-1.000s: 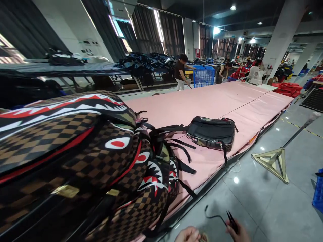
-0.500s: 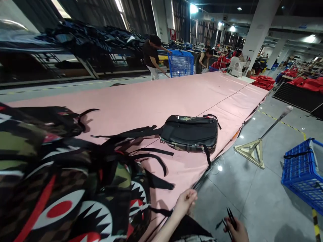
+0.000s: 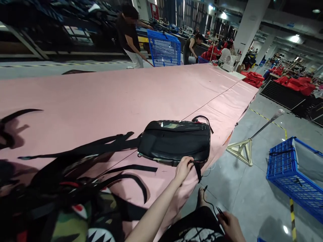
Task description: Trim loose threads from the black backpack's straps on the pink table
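Observation:
A black backpack with camouflage trim (image 3: 174, 141) lies on the pink-covered table with its padded back panel up and its straps trailing left. My left hand (image 3: 184, 168) reaches across to its near edge, fingers closed on the edge beside a short hanging strap (image 3: 198, 172). Low at the right, over my lap, my right hand (image 3: 230, 226) is closed around black thread snips (image 3: 222, 214), pointed blades up. A dark cord (image 3: 209, 202) runs beside them. At lower left are piled camouflage backpacks with shark-teeth prints (image 3: 73, 222), partly cut off by the frame.
The pink cloth (image 3: 113, 97) covers a long table. On the floor to the right are a blue plastic basket (image 3: 280, 164) and a metal stand with a triangular base (image 3: 242, 153). Beyond the table, a person (image 3: 130, 37) is beside a blue crate (image 3: 164, 48); another person (image 3: 190, 47) bends over.
My left hand has moved up and forward from the table's near edge onto the backpack. The right hand stays low with the snips. The view has shifted, and the piled bags sit further left and lower.

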`<state>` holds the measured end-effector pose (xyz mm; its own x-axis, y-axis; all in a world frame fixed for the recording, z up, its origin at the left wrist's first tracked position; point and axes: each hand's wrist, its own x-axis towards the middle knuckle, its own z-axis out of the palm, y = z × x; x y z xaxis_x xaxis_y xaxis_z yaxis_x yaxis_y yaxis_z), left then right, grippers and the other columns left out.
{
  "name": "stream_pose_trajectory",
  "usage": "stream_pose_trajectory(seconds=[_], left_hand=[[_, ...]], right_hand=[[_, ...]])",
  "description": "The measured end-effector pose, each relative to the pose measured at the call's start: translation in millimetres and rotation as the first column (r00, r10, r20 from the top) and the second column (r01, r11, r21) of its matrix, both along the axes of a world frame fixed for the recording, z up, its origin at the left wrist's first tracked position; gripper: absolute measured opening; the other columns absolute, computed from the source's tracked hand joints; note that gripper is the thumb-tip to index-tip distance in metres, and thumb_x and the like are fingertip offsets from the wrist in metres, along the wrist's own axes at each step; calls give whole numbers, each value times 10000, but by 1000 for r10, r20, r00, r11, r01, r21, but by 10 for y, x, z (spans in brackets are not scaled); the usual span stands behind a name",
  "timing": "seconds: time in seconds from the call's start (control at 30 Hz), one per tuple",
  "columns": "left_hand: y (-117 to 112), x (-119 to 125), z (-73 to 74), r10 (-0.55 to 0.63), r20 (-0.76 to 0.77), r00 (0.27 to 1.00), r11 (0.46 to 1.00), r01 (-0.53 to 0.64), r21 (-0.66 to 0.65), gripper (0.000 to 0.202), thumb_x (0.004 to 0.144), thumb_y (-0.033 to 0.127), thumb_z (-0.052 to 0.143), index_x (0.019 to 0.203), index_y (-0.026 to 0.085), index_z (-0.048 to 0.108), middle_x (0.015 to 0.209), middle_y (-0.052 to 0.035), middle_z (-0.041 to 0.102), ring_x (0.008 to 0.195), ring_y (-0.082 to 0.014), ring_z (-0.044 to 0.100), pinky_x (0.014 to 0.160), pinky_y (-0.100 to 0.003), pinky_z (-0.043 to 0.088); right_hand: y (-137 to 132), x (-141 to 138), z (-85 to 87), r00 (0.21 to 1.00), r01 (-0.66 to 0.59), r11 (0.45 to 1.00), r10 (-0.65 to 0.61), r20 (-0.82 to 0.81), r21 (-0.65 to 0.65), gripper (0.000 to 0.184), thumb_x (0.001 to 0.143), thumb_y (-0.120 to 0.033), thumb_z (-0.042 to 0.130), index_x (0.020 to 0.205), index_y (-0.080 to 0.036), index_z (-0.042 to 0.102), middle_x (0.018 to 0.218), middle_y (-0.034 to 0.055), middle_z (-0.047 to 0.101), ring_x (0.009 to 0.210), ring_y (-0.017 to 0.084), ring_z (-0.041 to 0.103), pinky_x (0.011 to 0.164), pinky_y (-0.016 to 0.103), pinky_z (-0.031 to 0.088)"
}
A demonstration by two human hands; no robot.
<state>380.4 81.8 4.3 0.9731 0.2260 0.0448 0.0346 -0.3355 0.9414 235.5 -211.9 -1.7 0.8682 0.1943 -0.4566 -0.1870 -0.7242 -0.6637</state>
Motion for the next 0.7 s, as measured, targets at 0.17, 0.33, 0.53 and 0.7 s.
stream_pose_trajectory(seconds=[0.17,0.33,0.53,0.7], left_hand=[[69,-231,-153,105,-1,994,989,-105,-108,173,696,168,456,822,197,571,901,-35,606,914,-193,550,873,-356,413],[326,-764,-211,461,-112,880,844,-474,-252,207,706,341,515,830,175,524,822,-39,604,782,-184,584,717,-319,486],[598,-1358,-112,891,-281,355,218,-880,-422,348,641,375,568,926,179,531,823,-32,656,780,-191,619,722,-329,501],[560,-1463,3,950,-236,202,67,-875,-479,426,654,385,622,1037,208,563,926,-23,663,908,-183,612,884,-348,463]], right_hand=[[51,837,76,987,-149,974,157,34,-173,388,824,-459,398,889,-192,671,792,64,695,731,196,622,630,252,388],[221,1862,229,916,-383,870,401,-7,-311,314,847,-356,386,871,-205,661,743,68,688,677,182,618,554,241,325],[650,2807,322,769,-569,736,634,80,-368,314,863,-365,383,910,-207,649,772,88,685,734,206,631,577,259,316],[1015,3276,420,657,-677,662,740,142,-321,338,869,-369,369,871,-181,650,799,91,683,754,201,622,608,259,336]])
